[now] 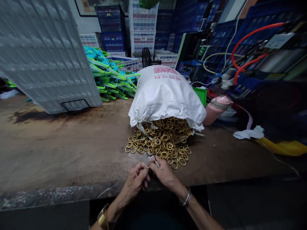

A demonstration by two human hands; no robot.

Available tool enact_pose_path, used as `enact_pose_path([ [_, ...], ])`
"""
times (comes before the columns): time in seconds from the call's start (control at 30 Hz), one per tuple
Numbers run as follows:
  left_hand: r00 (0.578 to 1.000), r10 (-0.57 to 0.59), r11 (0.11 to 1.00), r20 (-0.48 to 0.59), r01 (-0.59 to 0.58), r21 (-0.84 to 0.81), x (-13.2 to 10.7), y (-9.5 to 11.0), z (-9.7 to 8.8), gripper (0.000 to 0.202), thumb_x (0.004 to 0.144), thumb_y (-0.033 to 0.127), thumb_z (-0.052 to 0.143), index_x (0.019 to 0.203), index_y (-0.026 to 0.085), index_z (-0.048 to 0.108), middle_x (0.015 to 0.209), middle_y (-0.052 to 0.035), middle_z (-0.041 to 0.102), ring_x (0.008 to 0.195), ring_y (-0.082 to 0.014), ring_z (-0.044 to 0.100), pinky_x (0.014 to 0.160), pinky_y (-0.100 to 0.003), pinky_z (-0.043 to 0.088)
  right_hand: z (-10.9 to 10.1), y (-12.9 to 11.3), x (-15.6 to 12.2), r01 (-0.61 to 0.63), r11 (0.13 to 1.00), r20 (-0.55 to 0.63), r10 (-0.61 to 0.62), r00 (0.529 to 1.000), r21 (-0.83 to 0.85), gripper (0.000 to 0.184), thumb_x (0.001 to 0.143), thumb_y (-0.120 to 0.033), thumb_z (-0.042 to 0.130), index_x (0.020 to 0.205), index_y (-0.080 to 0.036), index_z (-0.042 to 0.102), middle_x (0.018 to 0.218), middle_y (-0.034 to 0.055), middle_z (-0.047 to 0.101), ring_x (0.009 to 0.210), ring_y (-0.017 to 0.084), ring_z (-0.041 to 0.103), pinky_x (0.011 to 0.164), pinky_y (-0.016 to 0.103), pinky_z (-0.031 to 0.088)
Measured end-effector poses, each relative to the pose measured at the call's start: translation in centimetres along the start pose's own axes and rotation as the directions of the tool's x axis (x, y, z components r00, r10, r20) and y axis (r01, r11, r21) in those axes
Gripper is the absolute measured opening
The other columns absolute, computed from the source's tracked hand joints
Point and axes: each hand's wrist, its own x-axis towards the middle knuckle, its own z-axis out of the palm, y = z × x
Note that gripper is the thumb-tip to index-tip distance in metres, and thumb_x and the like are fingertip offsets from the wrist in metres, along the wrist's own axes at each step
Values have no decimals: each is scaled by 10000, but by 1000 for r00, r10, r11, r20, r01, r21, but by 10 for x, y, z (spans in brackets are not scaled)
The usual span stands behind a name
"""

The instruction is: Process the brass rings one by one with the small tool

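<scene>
My left hand [137,178] is closed in a pinch just above the table's front part. A small brass-coloured edge, which looks like one of the rings, shows at its fingertips. My right hand [163,172] meets it there, closed around a slim tool [156,162] with a pale grey body and a dark thin tip; its exact kind is not clear. Right beyond both hands, a heap of brass-coloured rings [165,145] spills from the mouth of a white woven sack [165,92] lying on its side. Some rings lie loose at the heap's edges.
On the wooden table [72,143], a grey ribbed plastic panel [52,60] leans at left, beside piled green-and-blue plastic pieces [112,80]. A pink bottle [217,108] stands right of the sack, near red air hoses [236,48]. Stacked crates [142,28] fill the back.
</scene>
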Motion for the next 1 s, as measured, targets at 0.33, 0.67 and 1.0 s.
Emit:
enact_pose_path([
  [0.33, 1000, 6, 975, 24, -1, -223, -6, -8, -2, 325, 719, 461, 599, 750, 173, 450, 671, 16, 560, 452, -56, 474, 405, -167, 399, 1, -2, -5, 66, 966, -35, -77, 996, -252, 180, 819, -253, 370, 720, -197, 509, 609, -17, 509, 568, 116, 449, 561, 219, 318],
  [0.67, 994, 110, 990, -3, -109, -94, -7, -7, -6, 301, 765, 464, 538, 722, 183, 439, 543, 60, 455, 449, -66, 406, 437, -180, 368, 3, 1, -18, 202, 719, 165, -122, 979, -665, 272, 669, -60, 393, 844, -198, 550, 723, 22, 610, 663, 145, 508, 591, 248, 250],
  [1.0, 978, 120, 967, 168, -77, -244, -35, 16, 2, 299, 767, 449, 559, 718, 159, 509, 658, -4, 530, 476, -72, 458, 445, -200, 416, 3, -4, -5, 134, 654, 116, -70, 991, -745, 196, 760, -129, 414, 896, -186, 543, 721, 33, 631, 615, 142, 535, 527, 248, 221],
])
